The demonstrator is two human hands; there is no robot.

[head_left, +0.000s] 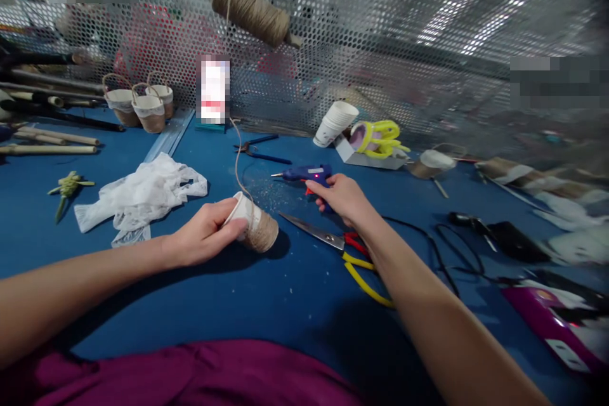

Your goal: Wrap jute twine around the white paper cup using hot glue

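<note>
My left hand [212, 228] is closed on a white paper cup [244, 208], tilted on its side with the rim toward me on the left. Twine [263, 234] is wound around its base end, and a loose strand runs up from it to the twine spool [250, 11] on the mesh wall. In my right hand [341, 196] is a blue hot glue gun [304, 173], its nozzle pointing left and a red light glowing on its side. Scissors [316, 233] with red and yellow handles lie below it, partly under my right forearm.
White lace [162, 190] lies left. Small twine baskets [151, 113] stand at the back left. Pliers [264, 149], stacked paper cups [334, 124] and a box of yellow-rimmed tape rolls [371, 158] sit toward the mesh. A black cord [432, 244] and purple power strip [547, 323] are right.
</note>
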